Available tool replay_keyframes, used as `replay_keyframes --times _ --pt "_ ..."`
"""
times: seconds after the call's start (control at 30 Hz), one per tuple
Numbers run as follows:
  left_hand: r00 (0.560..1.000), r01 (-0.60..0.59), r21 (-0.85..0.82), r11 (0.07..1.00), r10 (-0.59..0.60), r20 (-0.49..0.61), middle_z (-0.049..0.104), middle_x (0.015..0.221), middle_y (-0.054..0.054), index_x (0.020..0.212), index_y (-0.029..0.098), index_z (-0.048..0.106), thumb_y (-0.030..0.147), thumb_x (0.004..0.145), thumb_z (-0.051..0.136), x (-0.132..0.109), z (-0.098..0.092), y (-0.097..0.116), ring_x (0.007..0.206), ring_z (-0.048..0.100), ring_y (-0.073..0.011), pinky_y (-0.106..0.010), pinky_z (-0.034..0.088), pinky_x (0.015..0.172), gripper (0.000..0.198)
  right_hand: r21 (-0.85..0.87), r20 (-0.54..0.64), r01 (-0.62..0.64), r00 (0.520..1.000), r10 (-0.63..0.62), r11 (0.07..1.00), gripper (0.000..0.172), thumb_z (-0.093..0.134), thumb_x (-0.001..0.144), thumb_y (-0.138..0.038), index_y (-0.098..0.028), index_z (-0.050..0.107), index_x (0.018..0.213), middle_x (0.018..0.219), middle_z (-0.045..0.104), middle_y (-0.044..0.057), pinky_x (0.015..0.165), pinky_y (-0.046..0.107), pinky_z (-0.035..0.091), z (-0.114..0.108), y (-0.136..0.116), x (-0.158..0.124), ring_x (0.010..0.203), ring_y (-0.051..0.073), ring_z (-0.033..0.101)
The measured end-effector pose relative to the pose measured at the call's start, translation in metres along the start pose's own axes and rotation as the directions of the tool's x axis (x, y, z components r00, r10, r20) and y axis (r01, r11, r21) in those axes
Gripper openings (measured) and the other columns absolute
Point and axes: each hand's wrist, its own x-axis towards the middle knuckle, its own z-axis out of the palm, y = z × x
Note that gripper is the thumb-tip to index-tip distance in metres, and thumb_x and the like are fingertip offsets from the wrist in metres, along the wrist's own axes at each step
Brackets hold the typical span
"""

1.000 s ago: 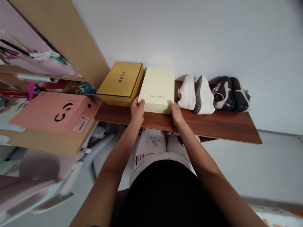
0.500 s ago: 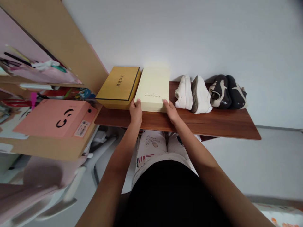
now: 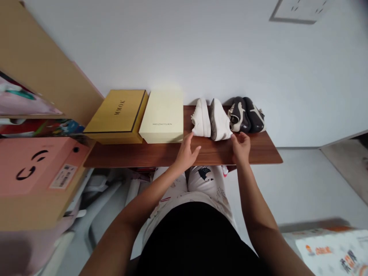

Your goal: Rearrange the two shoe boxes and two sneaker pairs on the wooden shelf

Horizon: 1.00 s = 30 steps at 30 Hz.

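A pair of white sneakers (image 3: pixel 220 122) sits on the brown wooden shelf (image 3: pixel 161 155), one shoe lying on its side with the grey sole showing. My left hand (image 3: pixel 187 154) is open, its fingertips at the near end of the left white shoe. By the right white shoe's near end is my right hand (image 3: pixel 241 145), fingers apart and slightly curled; whether it touches the shoe I cannot tell. Left of the sneakers lies the cream shoebox (image 3: pixel 163 109), with the gold shoebox (image 3: pixel 116 111) beside it. Dark brown shoes (image 3: pixel 247 115) with cream trim stand at the right.
A pink shoebox (image 3: pixel 37 165) rests on a desk at the left, above a pale chair. The shelf runs along a white wall, with a socket plate (image 3: pixel 299 10) above. At the lower right stands a white printed package (image 3: pixel 330 251).
Both hands have let go of the cream shoebox and moved right to the white sneakers. The box stays beside the gold one. My view has shifted to the right.
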Motion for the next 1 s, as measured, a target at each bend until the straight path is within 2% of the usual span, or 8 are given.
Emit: replay_keyframes --times 0.1,0.2,0.27,0.4,0.5,0.73,0.87,1.0 --pt "0.975 0.221 0.05 0.974 -0.22 -0.022 0.035 0.163 -0.024 0.158 0.015 0.029 0.037 0.089 0.073 0.047 0.028 0.005 0.155 0.031 -0.0356 -0.052 0.034 0.124 0.086 0.003 0.226 -0.065 0.972 0.062 0.998 0.072 0.079 0.073 -0.062 -0.013 0.062 0.123 0.119 0.07 0.017 0.1 0.046 0.053 0.002 0.008 0.016 0.11 0.029 0.067" --pt "0.914 0.404 0.066 0.912 -0.406 0.014 0.044 0.154 -0.028 0.151 0.008 0.036 0.034 0.08 0.083 0.081 0.041 0.009 0.148 0.041 -0.0374 -0.049 0.038 0.121 0.089 -0.103 0.349 -0.018 0.936 0.053 0.995 0.083 0.087 0.061 -0.064 -0.013 0.063 0.122 0.111 0.072 0.014 0.097 0.048 0.054 0.01 0.003 0.029 0.103 0.031 0.067" --pt "0.898 0.435 0.087 0.896 -0.439 0.035 0.053 0.144 -0.025 0.141 0.008 0.045 0.034 0.075 0.088 0.093 0.041 0.012 0.139 0.051 -0.0365 -0.046 0.045 0.114 0.083 -0.141 0.404 0.024 0.914 0.035 0.99 0.084 0.088 0.057 -0.066 -0.013 0.063 0.116 0.103 0.072 0.011 0.092 0.048 0.055 0.012 -0.004 0.039 0.097 0.03 0.067" --pt "0.927 0.355 0.199 0.913 -0.371 0.051 0.058 0.135 -0.02 0.129 0.012 0.05 0.035 0.072 0.09 0.102 0.029 0.022 0.129 0.058 -0.0341 -0.043 0.05 0.105 0.073 -0.122 0.536 0.184 0.839 -0.091 0.975 0.076 0.088 0.059 -0.066 -0.015 0.063 0.11 0.099 0.072 0.009 0.089 0.044 0.056 0.009 -0.017 0.061 0.096 0.029 0.066" --pt "0.951 0.241 0.358 0.902 -0.293 0.099 0.058 0.134 -0.019 0.128 0.013 0.049 0.034 0.076 0.088 0.109 0.02 0.033 0.128 0.057 -0.0332 -0.042 0.049 0.104 0.068 -0.249 0.603 0.335 0.788 -0.126 0.909 0.07 0.088 0.064 -0.06 -0.016 0.061 0.112 0.1 0.072 0.008 0.089 0.042 0.054 0.006 -0.027 0.072 0.096 0.03 0.066" --pt "0.925 -0.107 0.686 0.719 -0.182 0.334 0.061 0.129 -0.022 0.129 0.01 0.049 0.024 0.079 0.084 0.124 0.018 0.052 0.125 0.06 -0.0346 -0.04 0.045 0.102 0.062 -0.508 0.76 0.696 0.64 -0.117 0.507 0.055 0.085 0.079 -0.033 -0.014 0.058 0.123 0.116 0.072 0.019 0.092 0.037 0.05 0.025 -0.063 0.078 0.11 0.033 0.068" --pt "0.912 -0.186 0.742 0.644 -0.169 0.375 0.063 0.126 -0.022 0.129 0.009 0.051 0.018 0.079 0.08 0.121 0.025 0.051 0.123 0.061 -0.0354 -0.042 0.043 0.103 0.058 -0.513 0.81 0.776 0.579 -0.093 0.366 0.05 0.08 0.084 -0.033 -0.012 0.057 0.123 0.117 0.072 0.021 0.092 0.038 0.049 0.035 -0.07 0.077 0.11 0.034 0.068" --pt "0.905 -0.193 0.755 0.627 -0.183 0.384 0.063 0.126 -0.022 0.13 0.009 0.052 0.018 0.079 0.079 0.117 0.029 0.046 0.124 0.061 -0.0363 -0.043 0.042 0.105 0.058 -0.505 0.83 0.798 0.554 -0.069 0.329 0.048 0.078 0.085 -0.033 -0.011 0.057 0.122 0.118 0.072 0.022 0.091 0.038 0.049 0.039 -0.069 0.075 0.11 0.035 0.068"
